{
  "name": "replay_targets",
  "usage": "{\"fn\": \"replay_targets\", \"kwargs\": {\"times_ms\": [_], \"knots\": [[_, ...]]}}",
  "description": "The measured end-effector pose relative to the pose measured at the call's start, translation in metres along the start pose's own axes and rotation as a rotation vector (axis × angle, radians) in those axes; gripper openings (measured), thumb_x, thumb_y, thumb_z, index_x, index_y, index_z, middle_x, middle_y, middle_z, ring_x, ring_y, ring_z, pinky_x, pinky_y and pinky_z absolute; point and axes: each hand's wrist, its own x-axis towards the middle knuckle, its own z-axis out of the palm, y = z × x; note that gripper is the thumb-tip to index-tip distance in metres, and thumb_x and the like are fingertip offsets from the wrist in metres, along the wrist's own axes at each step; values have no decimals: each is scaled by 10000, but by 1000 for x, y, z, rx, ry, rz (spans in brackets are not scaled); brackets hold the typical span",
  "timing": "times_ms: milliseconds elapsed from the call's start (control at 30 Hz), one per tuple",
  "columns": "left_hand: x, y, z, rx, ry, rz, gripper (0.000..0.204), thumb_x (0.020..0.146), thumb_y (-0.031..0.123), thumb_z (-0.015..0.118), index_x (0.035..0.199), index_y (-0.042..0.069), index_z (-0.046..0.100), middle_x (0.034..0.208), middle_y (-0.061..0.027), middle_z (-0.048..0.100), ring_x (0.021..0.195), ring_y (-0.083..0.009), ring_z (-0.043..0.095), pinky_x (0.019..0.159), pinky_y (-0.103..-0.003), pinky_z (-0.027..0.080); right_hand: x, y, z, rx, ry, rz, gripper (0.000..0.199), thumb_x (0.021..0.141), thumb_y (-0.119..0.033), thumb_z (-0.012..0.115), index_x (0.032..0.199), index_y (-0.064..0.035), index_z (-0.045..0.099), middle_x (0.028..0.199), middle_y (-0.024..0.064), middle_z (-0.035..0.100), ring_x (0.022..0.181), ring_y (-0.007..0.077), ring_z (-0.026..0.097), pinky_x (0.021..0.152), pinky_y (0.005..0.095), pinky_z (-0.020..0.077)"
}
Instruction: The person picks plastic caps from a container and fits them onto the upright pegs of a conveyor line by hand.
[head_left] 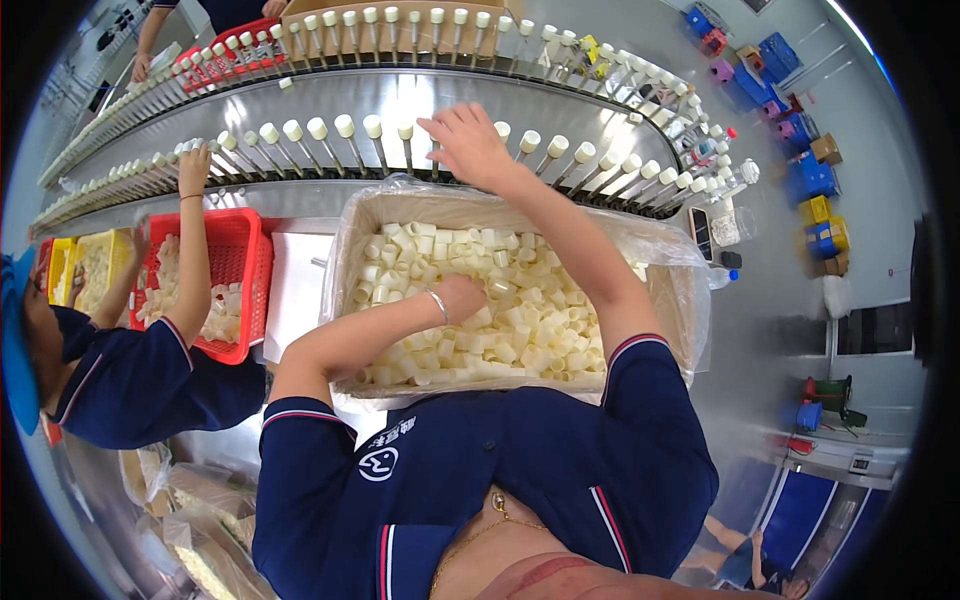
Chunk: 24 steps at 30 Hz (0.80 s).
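A lined carton (345,290) in front of me holds a heap of short, hollow cream-coloured plastic caps (540,335). My left hand (462,297) reaches down into this heap with its fingers curled; what they grip, if anything, is hidden among the caps. Beyond the carton, my right hand (468,143) hovers at the near row of upright metal posts (380,153), fingers stretched out and apart, with nothing visible in them. Cream caps like those in the carton top the posts on either side, such as a cap (345,126) to the left. The hand covers part of the row.
At left a co-worker's hand (194,168) touches the same row, above a red basket (258,290) of pale pieces. A far row of capped posts (415,35) curves round the metal table (330,95). A phone (700,232) lies right of the carton.
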Motion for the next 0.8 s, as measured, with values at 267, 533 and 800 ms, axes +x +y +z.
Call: {"fn": "replay_targets", "kwargs": {"times_ms": [267, 533, 800], "knots": [[-10, -11, -99, -765, 178, 66, 386, 733, 98, 729, 1070, 34, 553, 855, -80, 624, 752, -187, 635, 663, -305, 524, -196, -38, -27, 206, -235, 391, 211, 794, -213, 659, 932, -62, 612, 880, 83, 623, 841, 273, 603, 685, 396, 491], [-36, -43, -132, -1562, 239, 2, 393, 826, 37, 679, 1202, 54, 566, 942, 16, 571, 788, -47, 549, 673, -209, 483, -222, -42, 32, 2, -516, 723, 408, 801, -303, 656, 1073, -20, 545, 1107, 149, 591, 1033, 318, 575, 810, 445, 488], [-61, -60, -145, -1090, 721, -194, 354, 832, 73, 675, 1157, 50, 535, 938, -1, 552, 781, -103, 529, 719, -256, 477, -215, -60, 16, 124, -371, 826, 309, 826, -188, 617, 1090, -46, 547, 1105, 155, 579, 968, 357, 592, 818, 436, 485]]}}
